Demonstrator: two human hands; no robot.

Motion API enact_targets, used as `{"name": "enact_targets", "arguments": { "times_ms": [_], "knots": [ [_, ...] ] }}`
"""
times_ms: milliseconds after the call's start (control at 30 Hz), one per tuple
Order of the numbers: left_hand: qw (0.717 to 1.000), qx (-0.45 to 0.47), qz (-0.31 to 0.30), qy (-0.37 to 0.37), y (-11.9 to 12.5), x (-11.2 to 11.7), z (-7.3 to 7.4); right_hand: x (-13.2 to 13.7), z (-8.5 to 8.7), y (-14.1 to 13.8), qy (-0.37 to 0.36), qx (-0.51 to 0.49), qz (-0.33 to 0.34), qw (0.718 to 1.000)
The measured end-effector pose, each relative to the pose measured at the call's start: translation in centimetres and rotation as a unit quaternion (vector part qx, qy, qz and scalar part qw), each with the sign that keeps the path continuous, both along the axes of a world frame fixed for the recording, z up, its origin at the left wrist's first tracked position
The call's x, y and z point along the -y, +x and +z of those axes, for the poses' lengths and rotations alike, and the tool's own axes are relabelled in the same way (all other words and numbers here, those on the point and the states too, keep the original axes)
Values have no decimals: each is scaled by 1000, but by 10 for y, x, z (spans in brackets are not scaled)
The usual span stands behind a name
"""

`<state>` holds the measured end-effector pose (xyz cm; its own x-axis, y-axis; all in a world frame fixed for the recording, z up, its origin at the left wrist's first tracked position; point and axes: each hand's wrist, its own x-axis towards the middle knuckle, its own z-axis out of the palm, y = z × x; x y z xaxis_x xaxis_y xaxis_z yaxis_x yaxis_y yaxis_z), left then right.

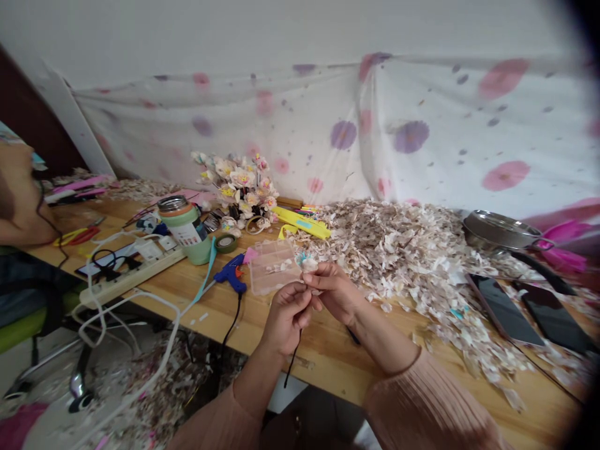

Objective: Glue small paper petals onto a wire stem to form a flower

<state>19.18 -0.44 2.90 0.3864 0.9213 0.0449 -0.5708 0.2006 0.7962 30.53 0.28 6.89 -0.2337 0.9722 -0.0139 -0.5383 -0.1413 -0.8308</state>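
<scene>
My left hand (287, 312) is closed round the thin dark stem (293, 362) of a small handmade flower, whose lower end hangs below the fist. At the top of that stem, my right hand (335, 292) pinches the whitish flower head (309, 265) between thumb and fingers. A bit of light blue shows beside the petals. Both hands touch each other above the wooden table's front edge. Just behind them lies a clear pinkish compartment box (265, 284) with a few pale pieces in it. To its left rests a blue hot glue gun (230, 274) with a black cord.
Loose pale petals (398, 244) are heaped at the back right, near a metal pan (501, 230) and two phones (506, 309). Finished flowers (241, 184) stand behind a green jar (187, 234). A power strip (131, 275) with white cables lies left. Another person's arm (19, 194) shows far left.
</scene>
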Motion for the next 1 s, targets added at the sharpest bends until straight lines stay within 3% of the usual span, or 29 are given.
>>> {"name": "enact_targets", "arguments": {
  "times_ms": [200,533,767,900,1000],
  "knots": [
    [1000,7,-18,-9,-1,1,-2,-1,-5,3,8,4,-5,1000],
    [984,113,-134,-13,-9,1,-5,1,-3,4,1,0,72,997],
    [979,127,-162,-8,-11,1,-10,-1,-9,5,17,-6,99,995],
    [971,141,-191,1,-11,0,-16,-2,-11,6,19,22,108,994],
    [977,134,-165,4,-14,0,-16,-6,-12,5,32,97,87,991]
  ]
}}
